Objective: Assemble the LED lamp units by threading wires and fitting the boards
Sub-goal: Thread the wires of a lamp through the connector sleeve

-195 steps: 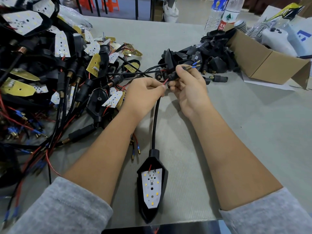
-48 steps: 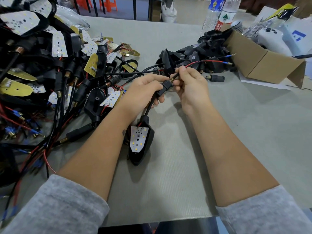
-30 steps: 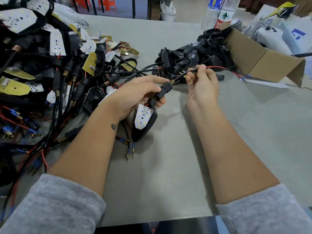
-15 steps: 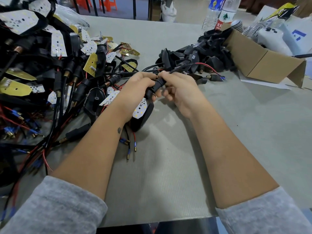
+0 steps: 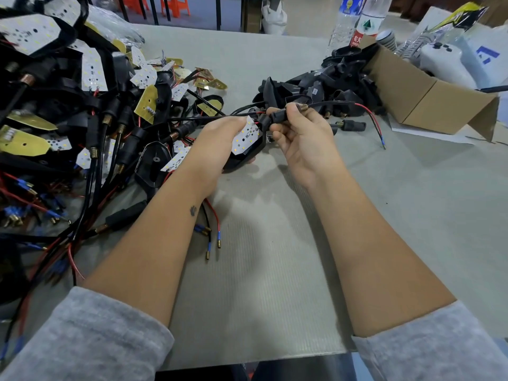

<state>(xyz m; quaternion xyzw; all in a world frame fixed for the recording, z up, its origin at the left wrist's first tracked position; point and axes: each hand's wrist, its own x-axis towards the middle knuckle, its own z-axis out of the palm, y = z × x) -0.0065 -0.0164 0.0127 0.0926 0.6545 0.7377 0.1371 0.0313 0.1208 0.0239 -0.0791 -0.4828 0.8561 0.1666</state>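
Your left hand (image 5: 217, 144) cups the lamp housing (image 5: 244, 152), board (image 5: 246, 135) facing up; your right hand (image 5: 305, 138) pinches the black stem sleeve (image 5: 277, 118), wires (image 5: 365, 112) trailing right.

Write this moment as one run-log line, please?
left hand: holds lamp housing | right hand: grips black stem | wires: threaded out | table
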